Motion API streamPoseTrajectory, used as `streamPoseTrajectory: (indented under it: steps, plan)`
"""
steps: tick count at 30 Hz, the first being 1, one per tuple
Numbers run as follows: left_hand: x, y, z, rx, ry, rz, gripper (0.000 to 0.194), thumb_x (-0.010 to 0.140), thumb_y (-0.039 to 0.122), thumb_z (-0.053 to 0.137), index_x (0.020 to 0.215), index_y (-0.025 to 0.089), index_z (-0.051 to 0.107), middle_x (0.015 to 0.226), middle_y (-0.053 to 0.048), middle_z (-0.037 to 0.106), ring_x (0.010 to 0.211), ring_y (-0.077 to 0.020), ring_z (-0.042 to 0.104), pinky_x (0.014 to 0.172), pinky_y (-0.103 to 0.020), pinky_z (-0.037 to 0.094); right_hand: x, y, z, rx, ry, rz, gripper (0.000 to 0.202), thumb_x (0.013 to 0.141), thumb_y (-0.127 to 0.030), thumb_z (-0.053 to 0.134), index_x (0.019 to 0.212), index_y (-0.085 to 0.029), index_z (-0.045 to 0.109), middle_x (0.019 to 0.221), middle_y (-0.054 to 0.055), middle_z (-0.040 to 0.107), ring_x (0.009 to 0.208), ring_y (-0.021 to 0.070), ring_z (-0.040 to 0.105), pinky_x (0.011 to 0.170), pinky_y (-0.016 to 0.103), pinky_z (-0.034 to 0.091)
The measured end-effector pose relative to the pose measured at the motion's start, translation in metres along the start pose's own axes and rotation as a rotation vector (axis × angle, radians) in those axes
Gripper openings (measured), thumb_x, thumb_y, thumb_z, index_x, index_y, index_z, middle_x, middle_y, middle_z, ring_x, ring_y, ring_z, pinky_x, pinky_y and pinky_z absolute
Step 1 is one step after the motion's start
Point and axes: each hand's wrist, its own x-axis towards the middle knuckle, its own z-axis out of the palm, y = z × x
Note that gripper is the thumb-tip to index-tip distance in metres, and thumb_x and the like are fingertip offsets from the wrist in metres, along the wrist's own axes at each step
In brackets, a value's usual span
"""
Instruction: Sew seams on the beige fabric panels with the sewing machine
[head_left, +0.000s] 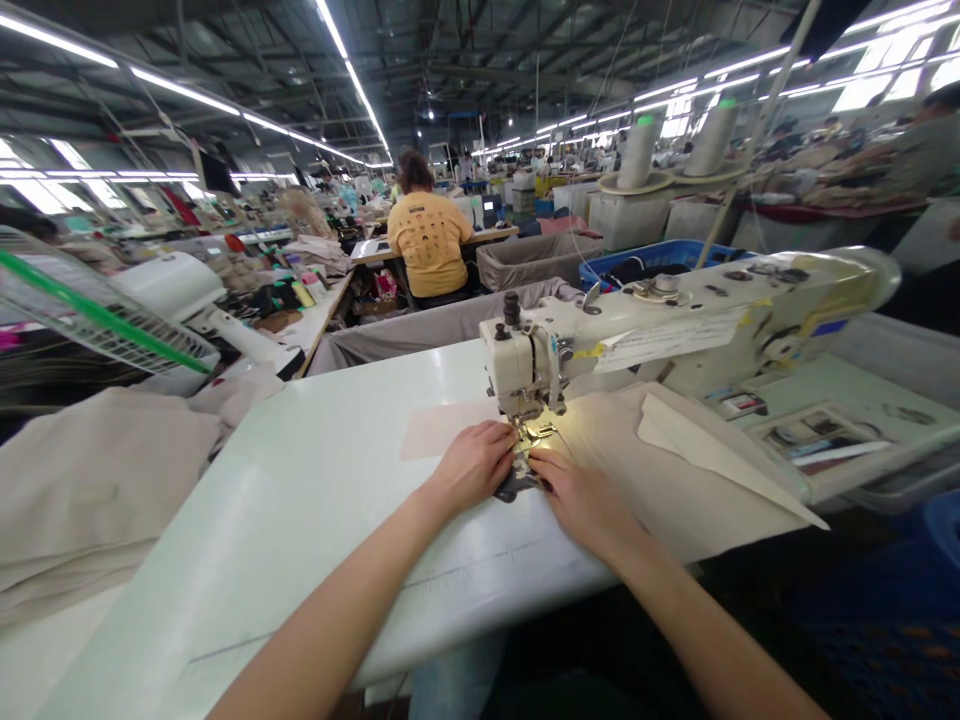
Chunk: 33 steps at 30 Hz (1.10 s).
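A white sewing machine (615, 330) stands on the pale table (337, 450), its lamp lighting the needle area. My left hand (476, 462) lies just left of the presser foot, fingers pressed together at the needle plate. Close by on the right, my right hand (577, 495) has its fingertips bent down near the plate's front edge. What either hand's fingertips hold is too small to make out. Beige fabric (675, 480) spreads right of the needle, one corner folded over. A small pale pink piece (435, 430) lies flat behind my left hand.
Beige cloth (97, 480) is heaped at the left, below a fan (169, 285). A tray of small tools (817, 435) sits at the right. Thread cones (637, 155) and a blue basket (652, 262) are behind the machine. A person in yellow (429, 240) sits ahead.
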Motion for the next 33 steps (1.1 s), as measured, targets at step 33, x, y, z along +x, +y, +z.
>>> streamPoseTrajectory:
  steps: [33]
  plan:
    - [0.0,0.006,-0.004,0.175,-0.057,-0.163,0.034,0.101,0.027,0.047,0.132,0.016,0.057,0.13,-0.013,0.064,0.121,-0.0288,0.057,0.097,-0.045,0.052,0.001,0.001,0.002,0.046,0.04,-0.012,0.042,0.093,-0.01,0.047,0.128,-0.019,0.067,0.143,0.007,0.061,0.119,0.0272,0.066,0.101,0.04,0.052]
